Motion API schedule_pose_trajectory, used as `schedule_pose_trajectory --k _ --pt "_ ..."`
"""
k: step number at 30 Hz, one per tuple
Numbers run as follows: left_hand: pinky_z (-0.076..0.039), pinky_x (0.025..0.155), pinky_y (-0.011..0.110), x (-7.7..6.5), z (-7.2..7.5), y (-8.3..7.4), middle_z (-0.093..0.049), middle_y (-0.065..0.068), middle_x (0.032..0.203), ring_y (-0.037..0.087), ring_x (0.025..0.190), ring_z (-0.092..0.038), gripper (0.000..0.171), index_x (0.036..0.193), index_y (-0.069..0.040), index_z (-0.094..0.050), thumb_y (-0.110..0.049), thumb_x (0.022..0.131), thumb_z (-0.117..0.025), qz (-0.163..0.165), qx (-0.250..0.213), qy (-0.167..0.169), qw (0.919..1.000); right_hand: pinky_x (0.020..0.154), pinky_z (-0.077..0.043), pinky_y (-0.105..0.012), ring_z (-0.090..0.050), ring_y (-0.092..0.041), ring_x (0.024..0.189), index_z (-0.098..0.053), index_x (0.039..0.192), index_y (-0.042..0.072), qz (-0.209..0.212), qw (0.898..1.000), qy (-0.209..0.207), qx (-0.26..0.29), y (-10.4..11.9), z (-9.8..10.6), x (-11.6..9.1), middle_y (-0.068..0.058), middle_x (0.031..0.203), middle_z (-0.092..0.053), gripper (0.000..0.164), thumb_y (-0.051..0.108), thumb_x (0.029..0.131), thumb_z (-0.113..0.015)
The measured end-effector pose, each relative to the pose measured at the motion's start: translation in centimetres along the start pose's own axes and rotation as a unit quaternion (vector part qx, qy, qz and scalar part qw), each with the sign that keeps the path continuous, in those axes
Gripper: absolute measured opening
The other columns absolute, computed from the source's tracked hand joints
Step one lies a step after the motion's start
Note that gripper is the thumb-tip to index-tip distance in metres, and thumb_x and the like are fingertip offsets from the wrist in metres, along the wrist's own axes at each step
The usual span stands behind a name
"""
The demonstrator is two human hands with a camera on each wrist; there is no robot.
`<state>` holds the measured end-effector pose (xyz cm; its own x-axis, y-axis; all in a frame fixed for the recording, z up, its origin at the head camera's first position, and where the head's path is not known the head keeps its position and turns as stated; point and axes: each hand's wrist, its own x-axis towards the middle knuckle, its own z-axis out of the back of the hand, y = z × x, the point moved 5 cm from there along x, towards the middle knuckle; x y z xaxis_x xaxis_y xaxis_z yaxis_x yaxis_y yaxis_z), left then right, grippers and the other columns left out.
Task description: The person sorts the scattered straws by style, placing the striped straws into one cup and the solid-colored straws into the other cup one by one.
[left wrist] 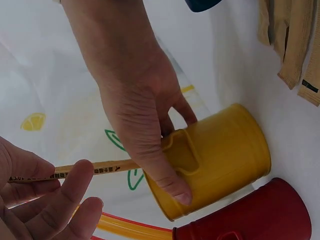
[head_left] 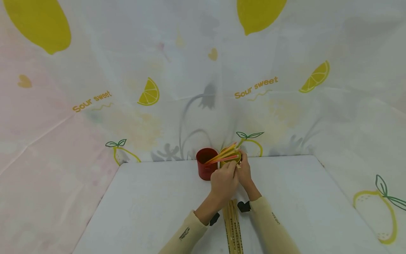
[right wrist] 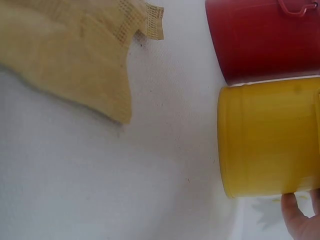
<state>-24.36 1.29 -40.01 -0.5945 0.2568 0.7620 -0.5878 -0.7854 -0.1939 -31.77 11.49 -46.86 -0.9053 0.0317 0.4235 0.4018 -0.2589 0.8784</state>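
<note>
My right hand [head_left: 245, 173] grips the yellow metal cup [left wrist: 225, 145], its thumb along the wall near the rim in the left wrist view. With thumb and fingers, my left hand [head_left: 224, 180] pinches a slim paper-wrapped chopstick packet [left wrist: 107, 167] with dark print. The packet's other end reaches the yellow cup's mouth, partly behind the right thumb. Right beside the yellow cup stands a red metal cup [head_left: 205, 172]. Yellow, orange and pink straws [head_left: 222, 155] lean out of the red cup to the right, over the yellow cup's mouth in the head view.
Several brown paper-wrapped packets [head_left: 233, 225] lie lengthwise on the white table [head_left: 152, 204], between the forearms. Behind the cups, at the table's back edge, hangs a pale cloth [head_left: 190, 116] printed with lemons.
</note>
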Motion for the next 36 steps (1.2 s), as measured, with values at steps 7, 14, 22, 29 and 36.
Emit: schedule_pose_trajectory --k 7,14,22,29,36 --pt "-0.045 0.044 0.023 0.4 -1.3 0.5 -0.07 0.005 0.088 0.014 0.05 -0.054 0.01 0.094 -0.006 -0.069 -0.012 0.086 -0.071 0.015 0.034 0.027 0.9989 0.102 -0.038 -0.054 -0.046 -0.041 0.127 -0.03 0.146 -0.006 -0.041 0.999 -0.011 0.003 -3.0 -0.5 0.7 -0.029 0.141 -0.045 0.057 0.0 0.095 -0.055" --pt "-0.039 0.041 0.022 0.6 -2.7 1.5 -0.067 0.005 0.084 0.013 0.047 -0.047 0.01 0.094 -0.007 -0.069 -0.014 0.088 -0.071 0.055 0.044 0.081 0.9942 0.095 -0.044 -0.053 -0.052 -0.039 0.121 -0.033 0.145 -0.002 -0.053 0.997 -0.016 -0.045 -3.4 -0.5 0.9 -0.027 0.137 -0.05 0.06 0.004 0.093 -0.062" --pt "-0.039 0.042 0.024 1.3 -3.5 2.4 -0.067 0.006 0.091 0.016 0.049 -0.048 0.011 0.097 -0.008 -0.069 -0.014 0.088 -0.07 0.091 0.027 0.107 0.9897 0.1 -0.039 -0.056 -0.048 -0.043 0.124 -0.035 0.14 -0.008 -0.009 0.999 -0.017 -0.034 -3.0 -0.4 0.8 -0.03 0.135 -0.049 0.055 0.001 0.093 -0.062" --pt "-0.045 0.045 0.029 1.5 -4.6 3.2 -0.064 0.01 0.119 0.02 0.056 -0.054 0.043 0.133 -0.007 -0.059 -0.013 0.09 -0.064 0.117 0.043 0.182 0.9754 0.089 -0.046 -0.054 -0.056 -0.041 0.108 -0.034 0.141 -0.007 -0.005 0.998 -0.021 -0.062 -3.5 -0.4 0.9 -0.029 0.127 -0.054 0.067 0.004 0.086 -0.07" --pt "-0.049 0.05 0.035 1.7 -4.6 4.5 -0.059 0.019 0.123 0.025 0.059 -0.057 0.061 0.15 -0.006 -0.037 -0.018 0.095 -0.059 0.178 0.043 0.24 0.9533 0.083 -0.047 -0.045 -0.056 -0.036 0.1 -0.033 0.144 -0.006 -0.023 0.999 -0.022 -0.026 -3.7 -0.5 0.9 -0.026 0.126 -0.055 0.078 0.004 0.079 -0.074"
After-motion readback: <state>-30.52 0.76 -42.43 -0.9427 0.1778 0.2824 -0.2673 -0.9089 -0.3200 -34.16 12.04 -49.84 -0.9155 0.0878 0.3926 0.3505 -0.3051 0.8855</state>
